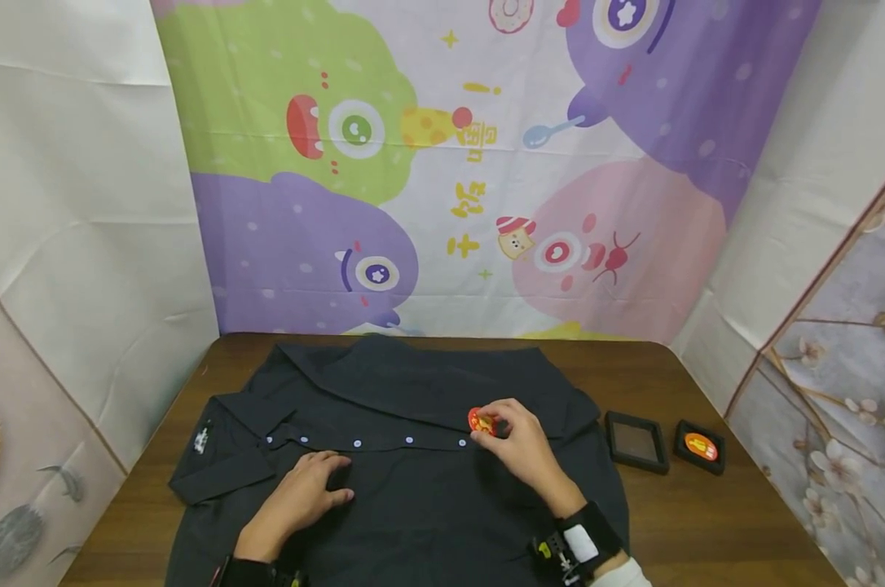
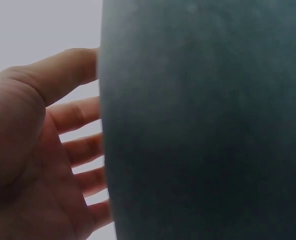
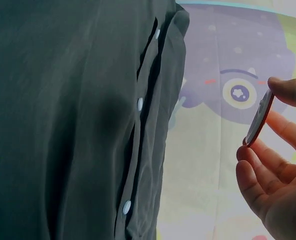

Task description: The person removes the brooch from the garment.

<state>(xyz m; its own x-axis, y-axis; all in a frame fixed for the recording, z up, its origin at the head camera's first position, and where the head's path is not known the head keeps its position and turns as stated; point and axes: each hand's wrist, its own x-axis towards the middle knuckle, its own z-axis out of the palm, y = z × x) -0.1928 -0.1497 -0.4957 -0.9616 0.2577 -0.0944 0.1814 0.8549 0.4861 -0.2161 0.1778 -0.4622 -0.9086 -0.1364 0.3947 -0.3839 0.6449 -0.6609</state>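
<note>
A dark shirt (image 1: 406, 505) with a row of pale buttons lies spread on the table. Over its button line, my right hand (image 1: 519, 448) pinches a round red badge (image 1: 481, 421) between thumb and fingers. The right wrist view shows the badge (image 3: 260, 117) edge-on, apart from the cloth. My left hand (image 1: 299, 493) rests on the shirt's left part, fingers loosely extended just below the buttons. In the left wrist view dark cloth (image 2: 202, 120) hides the fingertips of the left hand (image 2: 38, 150).
To the right of the shirt, a black square frame (image 1: 636, 442) lies on the brown table (image 1: 706, 522). Beside it is a smaller black case (image 1: 699, 447) with an orange oval piece in it. A cartoon-print cloth (image 1: 442, 293) hangs behind the table.
</note>
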